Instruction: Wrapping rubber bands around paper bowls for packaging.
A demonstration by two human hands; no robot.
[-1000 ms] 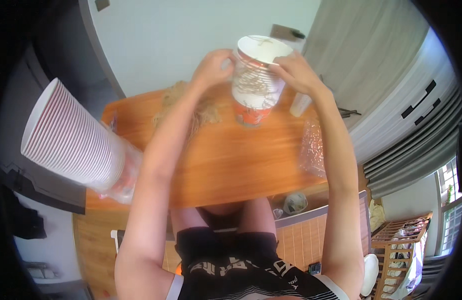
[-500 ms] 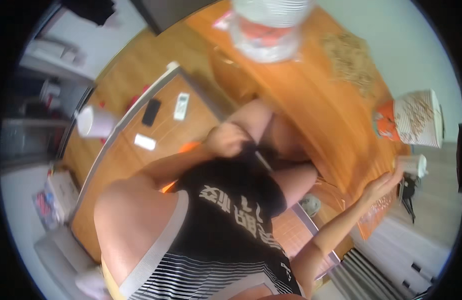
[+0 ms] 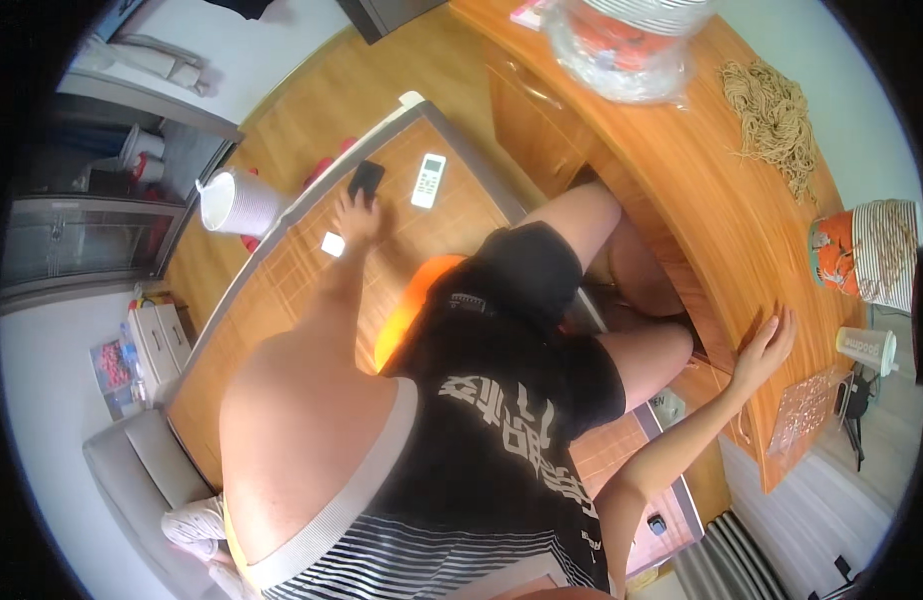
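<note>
My left hand (image 3: 357,218) reaches over the mat-topped bed (image 3: 282,310), fingers spread and open. Its fingertips meet the near end of a black phone (image 3: 367,178); whether they press on it I cannot tell. A small white object (image 3: 333,244), partly covered by my wrist, lies beside that hand. Farther right on the mat is a white remote control (image 3: 429,180). My right hand (image 3: 767,350) rests open near the edge of the wooden desk (image 3: 682,160), holding nothing. Close to it are a white lidded cup (image 3: 867,347) and a clear sheet dotted with small beads or drops (image 3: 807,410).
On the desk stand a plastic-wrapped stack of paper tubs (image 3: 632,45) and another orange-and-white stack (image 3: 862,250) with tan strands over it. A tangled heap of tan cord (image 3: 772,115) lies between them. A white bucket (image 3: 240,203) stands beyond the bed's far edge.
My left hand has moved from above my lap, where it was closed, out left to the phone. My right hand has shifted slightly away from the cup. The whole view has turned a little.
</note>
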